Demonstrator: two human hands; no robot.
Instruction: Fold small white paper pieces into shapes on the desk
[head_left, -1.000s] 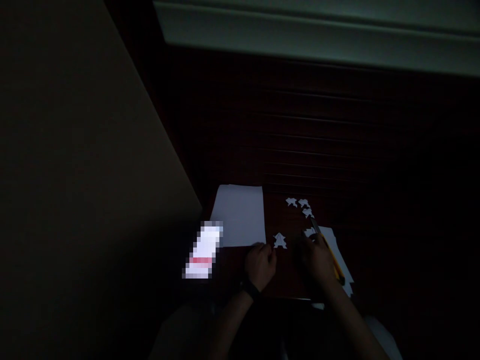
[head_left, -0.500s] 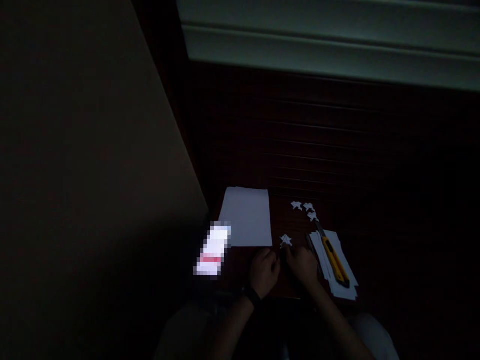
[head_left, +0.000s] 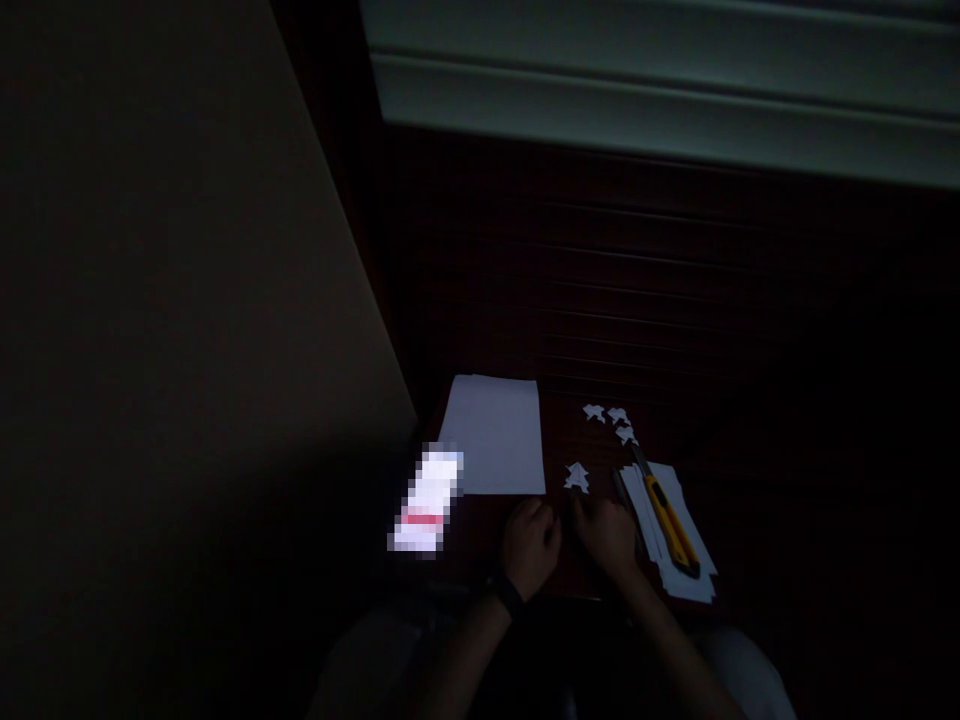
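Note:
In the dim light, a small folded white paper frog [head_left: 577, 477] lies flat on the dark table, just beyond my right hand. My right hand [head_left: 606, 532] rests with its fingers curled in and the forefinger tip pointing at the frog's rear, with a small gap between them. Nothing shows in its grip. Left of it, my left hand [head_left: 531, 545] lies on the table in a loose fist, a dark band on the wrist, and holds nothing I can see. Three more paper frogs [head_left: 593, 412] sit farther back on the right.
White paper sheets [head_left: 495, 435] lie back left, a lit, blurred-out phone [head_left: 427, 500] by their corner. On the right, a yellow utility knife [head_left: 671, 525] rests on cut paper pieces [head_left: 701, 540], a dark slim object beside them. A wall [head_left: 187, 250] stands on the left.
The nearest paper frog has shifted slightly forward and right, away from my right forefinger, which was touching its rear. Both hands have stayed nearly in place.

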